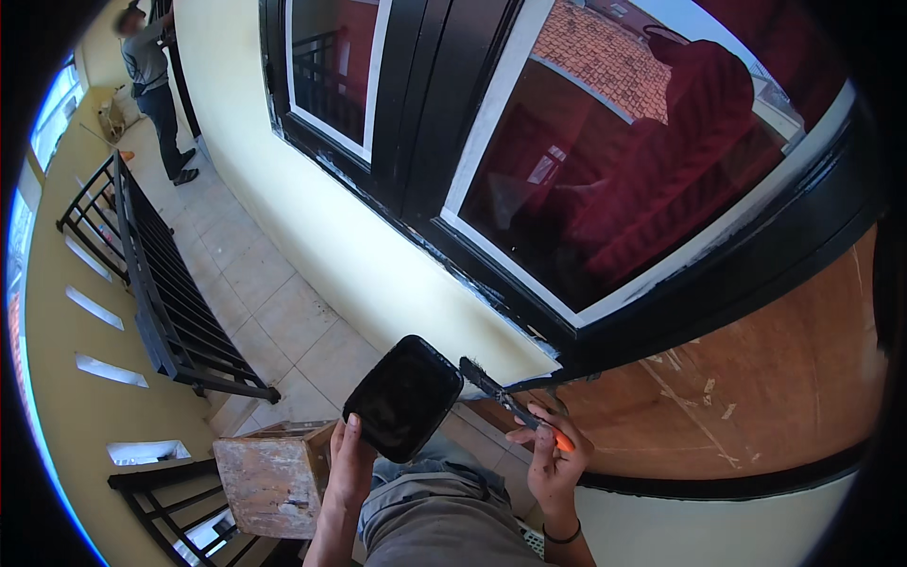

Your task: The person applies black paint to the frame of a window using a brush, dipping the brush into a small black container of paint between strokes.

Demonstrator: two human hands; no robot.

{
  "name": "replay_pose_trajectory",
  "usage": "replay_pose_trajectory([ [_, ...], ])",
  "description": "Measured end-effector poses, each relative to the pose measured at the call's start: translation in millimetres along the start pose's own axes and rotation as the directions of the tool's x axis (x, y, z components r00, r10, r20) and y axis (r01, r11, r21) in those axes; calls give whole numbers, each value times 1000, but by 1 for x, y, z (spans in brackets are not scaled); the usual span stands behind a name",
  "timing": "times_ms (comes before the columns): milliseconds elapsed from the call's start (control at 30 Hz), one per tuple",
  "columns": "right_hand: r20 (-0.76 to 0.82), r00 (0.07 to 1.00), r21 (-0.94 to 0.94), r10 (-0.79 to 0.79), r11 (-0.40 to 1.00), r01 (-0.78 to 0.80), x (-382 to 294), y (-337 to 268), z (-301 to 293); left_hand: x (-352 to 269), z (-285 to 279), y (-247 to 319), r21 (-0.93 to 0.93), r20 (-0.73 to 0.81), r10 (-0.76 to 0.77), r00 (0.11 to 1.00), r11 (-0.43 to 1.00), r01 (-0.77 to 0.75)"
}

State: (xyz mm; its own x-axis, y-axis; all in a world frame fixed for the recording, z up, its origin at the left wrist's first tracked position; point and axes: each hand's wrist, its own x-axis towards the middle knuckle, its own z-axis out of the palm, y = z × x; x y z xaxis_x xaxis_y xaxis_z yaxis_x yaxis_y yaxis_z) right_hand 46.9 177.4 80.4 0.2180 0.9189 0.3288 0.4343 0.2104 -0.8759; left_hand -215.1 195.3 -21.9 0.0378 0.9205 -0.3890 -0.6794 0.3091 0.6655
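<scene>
My left hand (352, 453) grips the near left rim of a black rectangular plastic tub (405, 400), its inside dark, apparently with black paint. Between the fingers of my right hand (555, 453) is a paintbrush (504, 399) with an orange handle end, its bristles and upper handle coated black. The brush's tip lies just right of the tub, apart from its rim. Beyond both hands stands a black-painted window frame (418, 127), with white strips bordering its glass panes (616, 184). Its lower edge meets a cream wall (340, 234).
A worn wooden stool or box (266, 482) stands left of my legs. Black metal railings (191, 305) line the tiled floor (262, 283). Farther along, another person (152, 92) stands by the wall. On my right is a brown wooden panel (765, 383) with bits of tape.
</scene>
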Motion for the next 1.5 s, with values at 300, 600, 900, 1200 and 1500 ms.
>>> replay_pose_trajectory([
  [300,416,860,-16,-294,944,331,126,-1,62,59,23,49,-14,-52,138,989,990,-139],
  [600,482,719,-64,-500,799,598,196,3,148,115,8,86,7,-129,322,938,946,-323],
  [900,37,915,-361,-402,848,388,229,-57,285,238,-91,183,217,77,39,996,975,-55],
  [1200,-282,940,-345,-193,935,88,241,-113,436,306,-108,370,459,379,-197,904,888,1],
  [1500,-462,839,-497,-288,867,24,211,-170,486,361,-136,385,521,453,-382,805,847,109],
])
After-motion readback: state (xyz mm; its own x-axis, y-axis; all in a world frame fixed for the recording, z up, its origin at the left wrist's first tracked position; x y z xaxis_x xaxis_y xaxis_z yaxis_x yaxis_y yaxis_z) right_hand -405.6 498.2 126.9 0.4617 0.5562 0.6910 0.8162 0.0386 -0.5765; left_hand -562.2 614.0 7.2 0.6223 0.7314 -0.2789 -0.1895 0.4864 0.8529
